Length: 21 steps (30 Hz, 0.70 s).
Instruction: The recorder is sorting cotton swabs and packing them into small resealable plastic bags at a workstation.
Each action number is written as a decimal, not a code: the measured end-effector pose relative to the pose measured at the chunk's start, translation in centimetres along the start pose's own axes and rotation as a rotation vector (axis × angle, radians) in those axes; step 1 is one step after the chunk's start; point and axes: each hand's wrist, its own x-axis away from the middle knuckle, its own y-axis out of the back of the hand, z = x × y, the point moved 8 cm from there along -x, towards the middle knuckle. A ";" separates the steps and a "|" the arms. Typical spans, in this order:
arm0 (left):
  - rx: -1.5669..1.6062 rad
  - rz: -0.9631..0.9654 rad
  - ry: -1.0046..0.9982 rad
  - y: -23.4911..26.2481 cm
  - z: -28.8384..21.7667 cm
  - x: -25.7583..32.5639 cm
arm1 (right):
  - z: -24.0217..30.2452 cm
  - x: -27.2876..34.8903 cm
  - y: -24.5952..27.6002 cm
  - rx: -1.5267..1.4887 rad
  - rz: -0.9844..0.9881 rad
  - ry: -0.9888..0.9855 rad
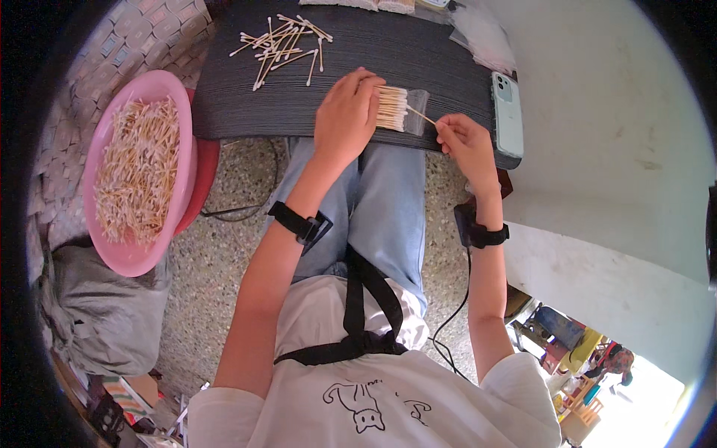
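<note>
A clear plastic bag (419, 112) filled with a row of cotton swabs (392, 108) lies near the front edge of the dark table. Over the left part of that bag rests my left hand (347, 116), fingers together and pressing on it. My right hand (464, 142) pinches one end of a single cotton swab (423, 116) between thumb and fingers. The other tip of this swab reaches the bag's right end, by the packed swab heads. Loose cotton swabs (284, 48) are scattered on the table, farther off to the left.
On the left stands a pink basin (187, 134) heaped with cotton swabs. A light green phone (508, 116) lies at the table's right edge, below some clear plastic bags (485, 41). The pale wall (597, 112) rises on the right. A cable (441, 340) hangs beside my right arm.
</note>
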 end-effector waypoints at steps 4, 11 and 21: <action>-0.011 -0.012 -0.014 0.1 0.2 0.0 | 0.0 0.1 -0.2 -0.016 0.058 -0.030; 0.006 -0.006 -0.003 -0.1 0.1 -0.1 | 0.0 -0.8 -0.2 0.019 0.073 0.047; 0.018 -0.036 0.001 0.1 0.2 -0.1 | 0.8 -2.3 -0.5 0.084 -0.011 0.125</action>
